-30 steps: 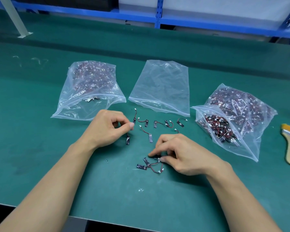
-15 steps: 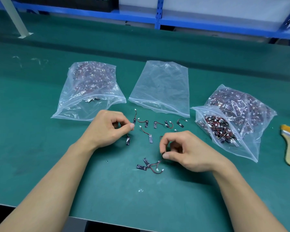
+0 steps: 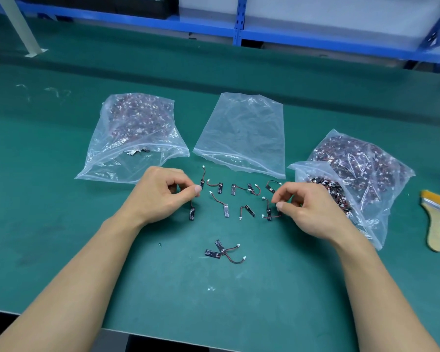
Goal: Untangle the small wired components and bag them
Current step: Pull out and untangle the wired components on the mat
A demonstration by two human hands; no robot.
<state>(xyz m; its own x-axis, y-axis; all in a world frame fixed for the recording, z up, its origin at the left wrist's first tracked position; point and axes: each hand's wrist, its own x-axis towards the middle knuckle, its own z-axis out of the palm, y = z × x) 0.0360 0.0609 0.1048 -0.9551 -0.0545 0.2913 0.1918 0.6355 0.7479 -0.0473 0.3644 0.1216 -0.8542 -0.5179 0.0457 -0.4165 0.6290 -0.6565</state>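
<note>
Nine or so loose wired components [image 3: 226,210] lie spread on the green surface [image 3: 61,224] between your hands.

Head view:
- Your left hand [image 3: 160,196], at 9 o'clock of the spread, has its fingers curled. Thumb and forefinger are closed on the black tab of one piece [image 3: 202,183].
- Your right hand [image 3: 313,212], at 3 o'clock, pinches the wire of a small knot [image 3: 269,212]. The other fingers are loosely bent.
- A knotted pair [image 3: 224,251] waits at 6 o'clock.
- The empty bag [image 3: 241,133] is at 12, the left bag [image 3: 135,133] at 10 and the right bag [image 3: 361,168] at 2, both filled. A brush [image 3: 436,224] lies at far 3.

Judgement: separation is under way. Pin one tab flat and feed the other's connector back through the loop. Do not tug, because the thin wire may tear at its joint.
</note>
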